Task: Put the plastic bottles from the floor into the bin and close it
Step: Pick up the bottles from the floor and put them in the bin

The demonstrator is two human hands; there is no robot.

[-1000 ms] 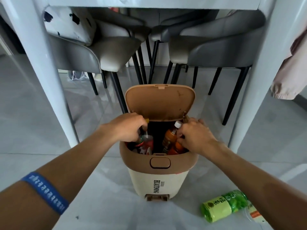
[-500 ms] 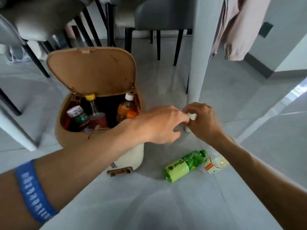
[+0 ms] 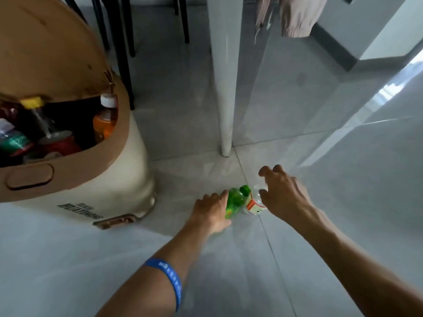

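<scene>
Green bottle (image 3: 235,200) and clear bottle (image 3: 256,203) lie touching on the floor beside the tan bin (image 3: 128,156) (lid up).

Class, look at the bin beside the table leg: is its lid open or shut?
Open. The bin's lid is tipped up and back from the rim, and bottles inside, like the orange one, are visible.

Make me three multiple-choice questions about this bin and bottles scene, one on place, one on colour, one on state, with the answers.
1. Where do the two loose bottles lie?
A. on the floor right of the bin
B. on a chair
C. inside the bin

2. What colour is the bottle under the left hand?
A. red
B. green
C. blue

3. How is the bin lid?
A. shut
B. removed
C. raised open

Answers:
A, the green bottle and the clear bottle lie on the tiles right of the bin.
B, the left hand covers a green one.
C, the lid stands up, bottles showing inside.
</scene>
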